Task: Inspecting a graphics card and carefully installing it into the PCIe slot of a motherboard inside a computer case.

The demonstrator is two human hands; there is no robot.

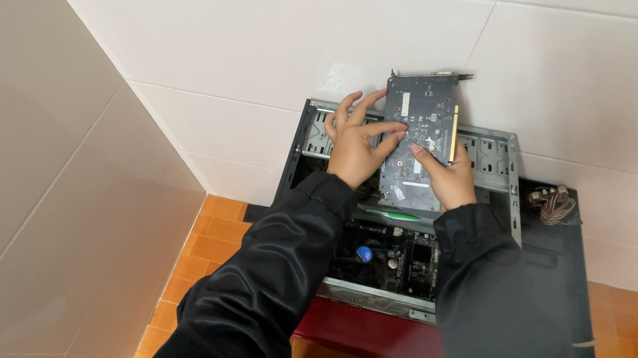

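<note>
Seen from a head-worn camera looking down: a person in black sleeves holds a dark grey expansion card above an open desktop computer case that lies on its side against a white tiled wall.

The left hand is on the card's left edge, its fingers spread and its fingertips resting lightly on the board's back face. The right hand grips the card from below and to the right, with the thumb across the lower part. Both hands are closed on the card, one at each side. The card is tilted, its metal bracket pointing away from the hands toward the wall, and its yellow connector edge runs down the side by the right hand.

Just beneath the hands, nearer the person, the motherboard lies inside the case, with a green strip across it and a small blue round part below the left wrist. Out beyond the right hand, a bundle of loose cables rests on a black surface. The floor is orange tile.

To handle the card well, the grip looks best kept on its edges rather than on its components, with the board held level and square to the slot, and clear of the cables.
</note>
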